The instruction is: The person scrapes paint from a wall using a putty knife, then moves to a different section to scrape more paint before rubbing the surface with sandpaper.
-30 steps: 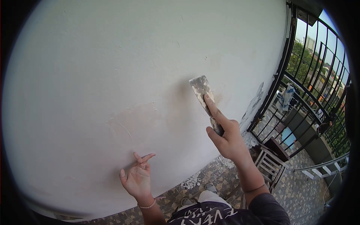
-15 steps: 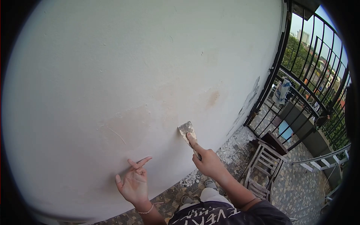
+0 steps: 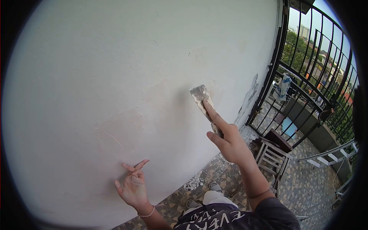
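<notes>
I'm seeing the putty knife (image 3: 202, 99) lying blade-flat against the white wall (image 3: 115, 69), my right hand (image 3: 229, 142) gripping its handle with the index finger stretched along the blade. My left hand (image 3: 132, 186) is touching the wall lower down, fingers spread, near a pinkish patch (image 3: 122, 126).

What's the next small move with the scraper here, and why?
Probably a downward pull of the scraper along the wall. The right hand holds it high, forefinger pressed along the blade, blade flat against the surface just above a pinkish, uneven patch. The left hand rests fingertips on the wall lower down, clear of that path.
</notes>
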{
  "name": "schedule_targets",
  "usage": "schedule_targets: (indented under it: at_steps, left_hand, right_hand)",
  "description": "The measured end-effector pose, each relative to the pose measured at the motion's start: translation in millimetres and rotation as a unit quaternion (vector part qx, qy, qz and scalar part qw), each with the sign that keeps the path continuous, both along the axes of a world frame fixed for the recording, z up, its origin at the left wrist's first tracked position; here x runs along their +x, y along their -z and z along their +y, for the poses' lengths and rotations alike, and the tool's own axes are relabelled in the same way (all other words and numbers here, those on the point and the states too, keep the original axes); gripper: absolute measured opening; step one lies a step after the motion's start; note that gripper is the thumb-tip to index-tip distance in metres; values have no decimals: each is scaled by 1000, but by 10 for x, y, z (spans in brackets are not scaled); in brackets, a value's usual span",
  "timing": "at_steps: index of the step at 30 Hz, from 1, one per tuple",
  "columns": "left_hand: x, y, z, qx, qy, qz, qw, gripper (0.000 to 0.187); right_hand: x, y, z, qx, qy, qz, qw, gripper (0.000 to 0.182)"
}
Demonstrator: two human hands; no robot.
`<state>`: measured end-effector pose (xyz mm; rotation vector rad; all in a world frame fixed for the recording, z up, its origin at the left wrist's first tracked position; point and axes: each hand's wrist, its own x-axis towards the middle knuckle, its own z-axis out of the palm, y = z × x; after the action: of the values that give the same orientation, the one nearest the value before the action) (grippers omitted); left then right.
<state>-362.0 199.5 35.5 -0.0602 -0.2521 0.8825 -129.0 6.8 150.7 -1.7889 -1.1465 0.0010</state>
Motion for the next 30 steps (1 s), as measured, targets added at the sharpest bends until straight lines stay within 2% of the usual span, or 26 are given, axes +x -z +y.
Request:
schedule_targets:
  at_steps: [2, 4, 8, 11, 16, 19, 22, 23, 26, 28, 30]
  left_hand:
    - [10, 0, -37, -11, -4, -13, 1000, 111]
    - [14, -6, -74, -43, -2, -34, 999, 111]
    - [11, 33, -101, -30, -15, -22, 999, 111]
    - [6, 96, -91, -13, -22, -24, 999, 110]
    - [-11, 112, -105, 0, -35, -3, 999, 104]
    - [-9, 64, -103, -43, -28, -12, 999, 104]
    - [-1, 100, -91, -13, -35, -12, 999, 106]
    - [-10, 105, -69, -15, -26, -18, 999, 107]
    - [-24, 158, -66, -30, -10, -41, 999, 108]
    - [-27, 127, -63, -36, -9, -41, 998, 107]
    - [-15, 97, -78, -24, -25, -19, 999, 106]
  right_hand:
    - [160, -173, 206, 62, 8, -62, 996, 83]
    - [211, -169, 447, 71, 14, -51, 996, 85]
    - [124, 83, 692, -21, 22, 58, 998, 92]
    - [17, 644, 709, -43, 26, 51, 997, 95]
    - [-184, 1153, 452, -184, 14, 95, 978, 97]
    - [-264, 1410, 270, -258, 1, 101, 961, 94]
    - [-246, 1651, 9, -378, -66, 55, 922, 88]
    - [-229, 1630, -36, -363, -63, 74, 927, 87]
    - [-267, 744, -83, -345, -45, 108, 931, 85]
    - [-291, 387, -31, -156, -23, 73, 985, 84]
    - [-309, 37, 130, -73, -19, 32, 997, 84]
